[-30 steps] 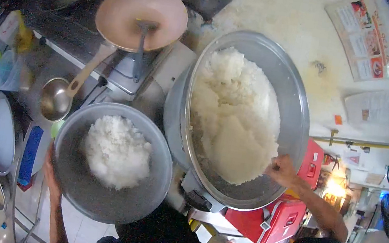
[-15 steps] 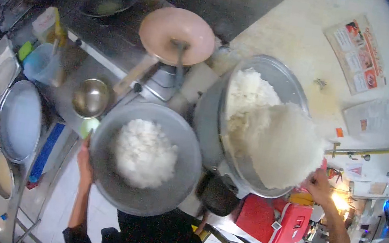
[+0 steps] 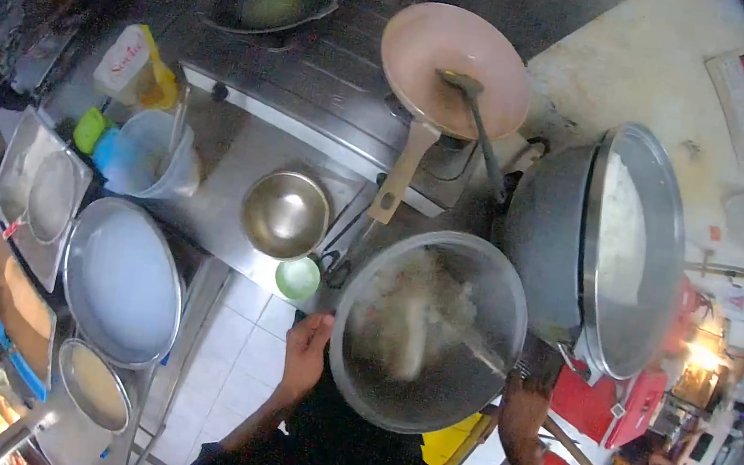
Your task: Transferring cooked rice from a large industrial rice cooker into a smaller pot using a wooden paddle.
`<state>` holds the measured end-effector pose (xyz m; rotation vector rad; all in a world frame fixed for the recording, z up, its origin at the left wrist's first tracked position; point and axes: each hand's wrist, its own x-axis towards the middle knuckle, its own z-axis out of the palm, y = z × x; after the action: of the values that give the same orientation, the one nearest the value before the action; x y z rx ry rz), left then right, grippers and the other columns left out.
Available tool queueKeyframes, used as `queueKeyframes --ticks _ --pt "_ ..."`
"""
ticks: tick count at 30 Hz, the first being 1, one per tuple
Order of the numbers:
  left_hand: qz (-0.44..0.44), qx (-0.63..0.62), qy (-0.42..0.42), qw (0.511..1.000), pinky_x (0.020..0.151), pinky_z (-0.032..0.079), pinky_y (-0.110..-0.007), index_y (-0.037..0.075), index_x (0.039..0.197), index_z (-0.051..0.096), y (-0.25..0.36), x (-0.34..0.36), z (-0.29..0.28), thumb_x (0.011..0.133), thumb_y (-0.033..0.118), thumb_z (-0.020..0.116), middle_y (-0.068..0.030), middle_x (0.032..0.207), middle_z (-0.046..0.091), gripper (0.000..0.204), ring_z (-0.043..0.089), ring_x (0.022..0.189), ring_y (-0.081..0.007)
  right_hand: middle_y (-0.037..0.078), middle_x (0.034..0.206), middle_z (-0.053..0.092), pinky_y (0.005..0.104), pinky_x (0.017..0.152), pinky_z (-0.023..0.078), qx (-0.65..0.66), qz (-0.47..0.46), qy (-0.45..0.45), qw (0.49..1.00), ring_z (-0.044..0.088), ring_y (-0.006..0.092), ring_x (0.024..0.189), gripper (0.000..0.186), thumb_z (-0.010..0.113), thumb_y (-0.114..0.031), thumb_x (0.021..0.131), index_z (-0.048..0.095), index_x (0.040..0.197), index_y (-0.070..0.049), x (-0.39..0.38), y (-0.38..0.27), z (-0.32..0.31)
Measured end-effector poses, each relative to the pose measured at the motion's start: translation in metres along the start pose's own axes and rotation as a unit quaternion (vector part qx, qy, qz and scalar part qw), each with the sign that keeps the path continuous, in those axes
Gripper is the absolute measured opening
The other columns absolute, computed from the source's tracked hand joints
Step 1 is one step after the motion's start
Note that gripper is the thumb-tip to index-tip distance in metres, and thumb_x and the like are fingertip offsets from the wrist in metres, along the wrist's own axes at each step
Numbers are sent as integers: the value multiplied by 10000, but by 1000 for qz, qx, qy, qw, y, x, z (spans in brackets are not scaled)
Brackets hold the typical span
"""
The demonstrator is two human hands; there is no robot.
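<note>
Gripping the grey bowl by its left rim, our left hand had its fingers curled at the edge! Over on the opposite side, our right hand sat close against the right rim, just where a blurred handle met it; whether it grasped that handle or the rim, we couldn't tell. And the bowl? We had it right in front of our body, pale, smeared food inside! Just to its right we had the big pot, white rice showing within.
</note>
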<state>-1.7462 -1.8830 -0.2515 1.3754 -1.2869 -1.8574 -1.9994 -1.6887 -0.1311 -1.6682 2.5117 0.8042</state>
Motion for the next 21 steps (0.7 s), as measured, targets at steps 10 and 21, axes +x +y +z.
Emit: queueKeyframes --ticks 10,21 --pt "250 181 46 950 654 473 -321 24 970 606 27 95 -29 790 55 608 -102 780 629 183 610 712 -204 254 1087 470 456 856 387 475 161 67 862 506 372 951 539 443 3 799 295 1318 3 -62 -58 48" --pt "339 260 440 790 640 449 -386 6 905 596 8 434 -148 816 195 551 -151 802 606 214 574 694 -317 210 1290 418 428 933 359 494 282 61 820 429 351 1159 399 467 -302 908 491 1219 -54 -63 -77 10"
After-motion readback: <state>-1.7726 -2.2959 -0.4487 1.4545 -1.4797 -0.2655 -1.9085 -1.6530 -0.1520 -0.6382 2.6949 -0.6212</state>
